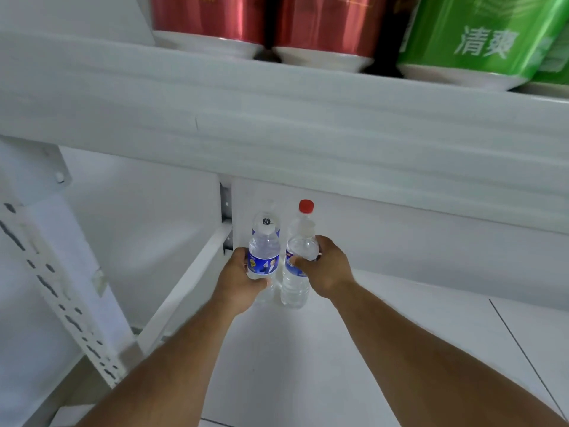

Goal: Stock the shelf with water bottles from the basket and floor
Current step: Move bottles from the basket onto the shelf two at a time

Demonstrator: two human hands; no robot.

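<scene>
Two clear water bottles stand upright side by side at the back left corner of the white shelf board. The left bottle has a white cap and a blue label; my left hand is wrapped around its lower half. The right bottle has a red cap and a blue label; my right hand grips its middle. Both bottles look to rest on the board. The basket and the floor are out of sight.
The white shelf above hangs low over the bottles and carries red cans and a green can. A perforated white upright and a side rail bound the left. A seam crosses the board at right.
</scene>
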